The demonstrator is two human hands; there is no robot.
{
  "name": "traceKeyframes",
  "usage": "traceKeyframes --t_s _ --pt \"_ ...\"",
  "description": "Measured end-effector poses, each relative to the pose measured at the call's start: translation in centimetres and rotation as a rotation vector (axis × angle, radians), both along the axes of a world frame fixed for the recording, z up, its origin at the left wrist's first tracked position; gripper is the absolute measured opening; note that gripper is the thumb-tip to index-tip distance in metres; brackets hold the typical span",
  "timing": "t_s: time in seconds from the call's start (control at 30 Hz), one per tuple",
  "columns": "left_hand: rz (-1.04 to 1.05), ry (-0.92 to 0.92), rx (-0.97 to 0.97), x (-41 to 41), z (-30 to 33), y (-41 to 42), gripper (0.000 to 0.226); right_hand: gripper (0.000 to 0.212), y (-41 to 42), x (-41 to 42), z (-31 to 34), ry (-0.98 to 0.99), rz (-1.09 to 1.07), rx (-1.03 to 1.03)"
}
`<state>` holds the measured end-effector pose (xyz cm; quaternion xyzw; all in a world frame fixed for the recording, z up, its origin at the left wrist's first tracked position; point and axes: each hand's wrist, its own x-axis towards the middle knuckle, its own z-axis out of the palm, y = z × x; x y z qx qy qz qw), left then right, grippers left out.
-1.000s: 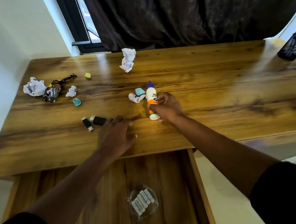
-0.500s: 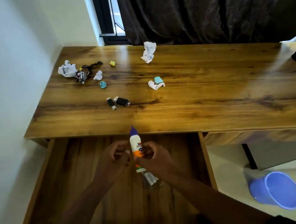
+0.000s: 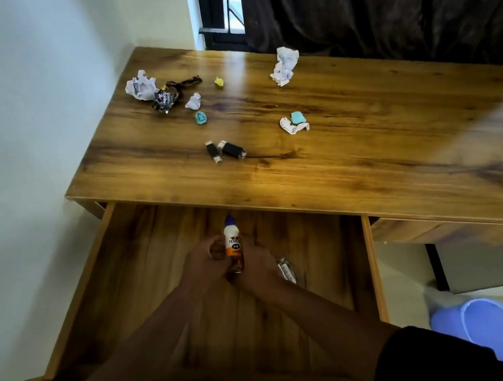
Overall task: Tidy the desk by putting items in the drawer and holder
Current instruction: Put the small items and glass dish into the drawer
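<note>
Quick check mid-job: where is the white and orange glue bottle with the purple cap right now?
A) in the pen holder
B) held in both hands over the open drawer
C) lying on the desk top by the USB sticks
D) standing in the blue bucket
B: both the left hand and right hand hold the white and orange glue bottle with the purple cap above the open wooden drawer.

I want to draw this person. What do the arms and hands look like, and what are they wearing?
Two bare forearms come up from the bottom. Black sleeves cover both upper arms and end near the elbows. The left hand and right hand wear no gloves. No watch, ring or bracelet shows.
</note>
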<state>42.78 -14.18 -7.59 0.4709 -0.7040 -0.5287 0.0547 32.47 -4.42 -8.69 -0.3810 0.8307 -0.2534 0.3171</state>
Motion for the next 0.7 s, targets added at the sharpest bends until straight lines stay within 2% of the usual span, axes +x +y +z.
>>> traceKeyframes --t_s 0.1,0.17,0.33,0.47,0.6,0.7 --pt "-0.068 -0.034 -0.048 -0.4 -0.3 -0.6 0.076 0.09 -0.4 -0.2 -0.7 0.003 0.024 0.017" --pt "-0.084 -0.028 -0.057 -0.5 -0.9 -0.8 0.08 0.087 -0.5 -0.4 -1.3 0.025 0.04 0.037" --pt "-0.1 -0.028 -0.044 0.3 -2.3 -1.0 0.059 0.069 -0.5 -0.8 -2.0 0.012 0.034 0.011" --pt "-0.092 -0.007 -0.032 0.4 -2.1 -0.9 0.064 0.068 -0.5 -0.6 -1.9 0.032 0.029 -0.002" --pt "-0.103 -0.033 -0.033 -0.3 -1.1 -0.9 0.056 0.072 -0.5 -0.6 -1.4 0.047 0.03 0.007" --pt "-0.08 -0.045 -0.064 -0.6 0.0 -0.9 0.054 0.082 -0.4 -0.8 -0.6 0.068 0.006 0.003"
